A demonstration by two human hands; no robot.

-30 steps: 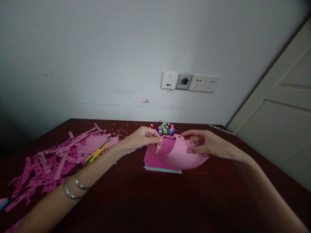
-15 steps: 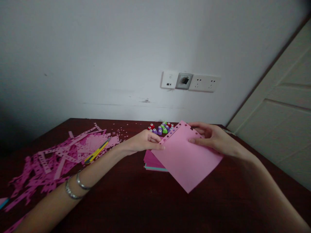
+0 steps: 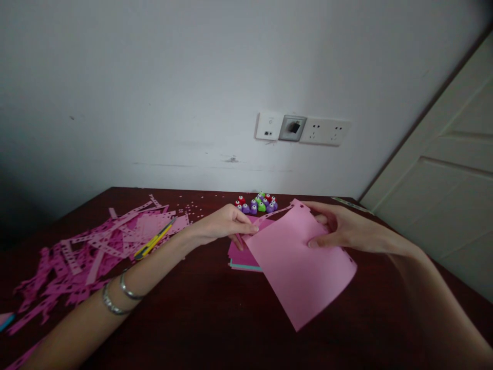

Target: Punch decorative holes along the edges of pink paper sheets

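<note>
A pink paper sheet with star-shaped holes near its upper edges hangs tilted above the table. My right hand is closed on its right side, thumb in front and fingers behind. A narrow punched paper strip stands partly away from the sheet's upper left edge and seems joined at the top corner. My left hand pinches the strip's lower end, close to the sheet's left corner. Behind and below lies a stack of coloured paper, magenta on top with a light blue layer beneath, partly hidden.
Small red, green and purple craft punches stand by the wall. At left lies a heap of punched pink strips with a yellow utility knife on it. Tiny paper bits are scattered behind. Sockets are on the wall.
The strip has come partly away from the sheet's upper left edge, leaving a gap. The sheet has swung slightly down, and my right hand has shifted a little right and down.
</note>
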